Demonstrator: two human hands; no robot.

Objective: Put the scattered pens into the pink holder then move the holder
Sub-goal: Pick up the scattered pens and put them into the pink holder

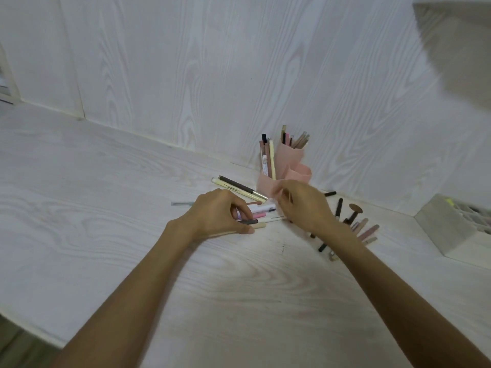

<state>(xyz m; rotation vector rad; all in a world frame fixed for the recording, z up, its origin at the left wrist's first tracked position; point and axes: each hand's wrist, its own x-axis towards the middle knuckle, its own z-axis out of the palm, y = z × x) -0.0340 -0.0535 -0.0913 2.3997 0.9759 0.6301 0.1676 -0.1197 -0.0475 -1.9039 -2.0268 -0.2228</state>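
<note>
Both forearms reach over the pale tabletop (106, 208) toward scattered pens.

We note the left hand (218, 213) curled round a bundle of pens (255, 221) lying flat, thumb pinching them. The right hand (303, 205) hovers blurred, fingers loosely curled; we cannot tell if it holds anything. Just beyond it stands the pink holder (289, 166), upright by the far wall, already holding pens. More loose pens (356, 224) lie right of it.

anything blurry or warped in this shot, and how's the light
Head view: the right hand is smeared by motion blur near the pink holder, as is the grey shape at top right; the left hand on the pens is sharper. Wide-angle distortion bends the desk edge. Light is soft and even, with faint shadows and no glare.
</note>
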